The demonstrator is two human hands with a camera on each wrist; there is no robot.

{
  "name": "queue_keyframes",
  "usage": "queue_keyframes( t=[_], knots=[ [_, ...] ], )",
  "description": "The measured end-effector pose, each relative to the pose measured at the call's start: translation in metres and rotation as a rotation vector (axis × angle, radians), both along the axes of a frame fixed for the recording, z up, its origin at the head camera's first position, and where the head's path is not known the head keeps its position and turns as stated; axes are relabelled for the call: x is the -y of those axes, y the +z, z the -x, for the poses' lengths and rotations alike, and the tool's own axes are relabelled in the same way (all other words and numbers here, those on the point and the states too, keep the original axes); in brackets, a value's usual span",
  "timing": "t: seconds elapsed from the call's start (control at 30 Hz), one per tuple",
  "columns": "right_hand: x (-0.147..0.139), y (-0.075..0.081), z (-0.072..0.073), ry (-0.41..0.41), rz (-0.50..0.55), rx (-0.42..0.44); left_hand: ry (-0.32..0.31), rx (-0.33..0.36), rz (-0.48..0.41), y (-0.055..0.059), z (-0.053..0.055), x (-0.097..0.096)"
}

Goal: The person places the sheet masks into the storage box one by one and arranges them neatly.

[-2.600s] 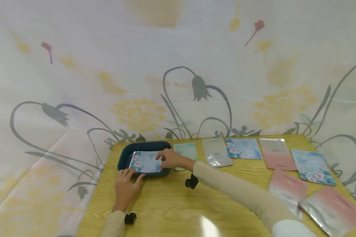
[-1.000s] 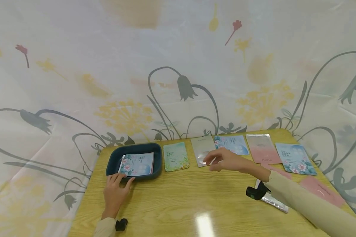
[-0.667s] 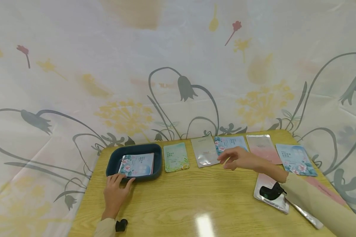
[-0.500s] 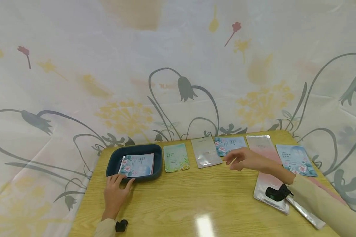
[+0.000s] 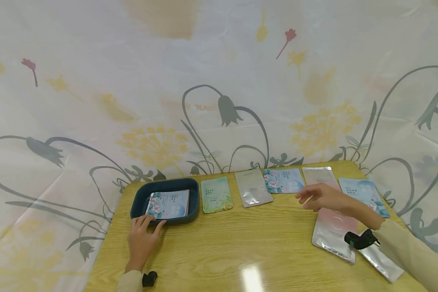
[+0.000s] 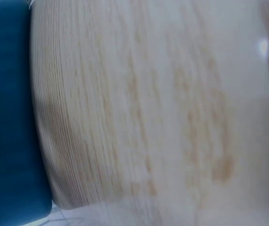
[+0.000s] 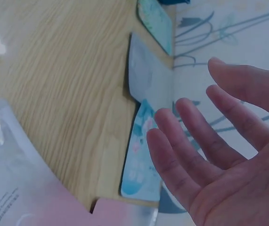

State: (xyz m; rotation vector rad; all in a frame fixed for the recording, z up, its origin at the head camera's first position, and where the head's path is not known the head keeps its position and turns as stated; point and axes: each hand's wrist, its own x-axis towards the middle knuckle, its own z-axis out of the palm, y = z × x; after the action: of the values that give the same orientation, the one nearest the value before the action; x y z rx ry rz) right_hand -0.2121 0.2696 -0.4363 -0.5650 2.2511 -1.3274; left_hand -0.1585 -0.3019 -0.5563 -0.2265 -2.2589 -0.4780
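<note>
In the head view, my left hand (image 5: 142, 239) holds the near rim of the dark blue tray (image 5: 194, 202), fingers over the rim and thumb at its outer side. Blue floral face mask packets (image 5: 169, 204) lie stacked in the tray, a pink edge showing underneath. My right hand (image 5: 326, 198), holding nothing, hovers at the right with fingers loosely bent; the right wrist view shows the bare palm and spread fingers (image 7: 195, 117). It overlaps a pink-silver packet (image 5: 319, 173) at the back. Another pink-silver packet (image 5: 333, 235) lies just below it. The left wrist view shows the tray wall (image 6: 12, 113) close up.
Along the table's back edge lie a green packet (image 5: 217, 194), a silver packet (image 5: 253, 187) and a blue floral one (image 5: 283, 181). Farther right is another blue packet (image 5: 361, 190). A silver packet (image 5: 381, 261) lies partly under the right forearm. A flower-printed cloth (image 5: 219, 81) hangs behind.
My right hand has left the packets in the tray and moved right, past the silver and blue packets. The head view has turned slightly right. My left hand stays at the tray rim.
</note>
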Motion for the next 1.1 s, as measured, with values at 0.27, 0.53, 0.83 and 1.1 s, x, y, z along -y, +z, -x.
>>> queue_keyframes(
  t=[0.27,0.53,0.83,1.1],
  knots=[
    [-0.021,-0.013,0.003,-0.057,-0.014,0.038,0.007,0.004,0.005,-0.001,0.0,0.001],
    [-0.041,-0.027,0.005,-0.085,-0.037,0.048,0.015,0.024,0.004,0.0,-0.001,0.0],
    [-0.059,-0.035,0.004,-0.059,-0.009,-0.044,-0.002,0.019,-0.005,0.003,-0.002,-0.002],
    [-0.074,-0.046,0.003,-0.102,-0.034,-0.02,-0.003,0.005,0.003,0.005,-0.003,-0.003]
  ],
)
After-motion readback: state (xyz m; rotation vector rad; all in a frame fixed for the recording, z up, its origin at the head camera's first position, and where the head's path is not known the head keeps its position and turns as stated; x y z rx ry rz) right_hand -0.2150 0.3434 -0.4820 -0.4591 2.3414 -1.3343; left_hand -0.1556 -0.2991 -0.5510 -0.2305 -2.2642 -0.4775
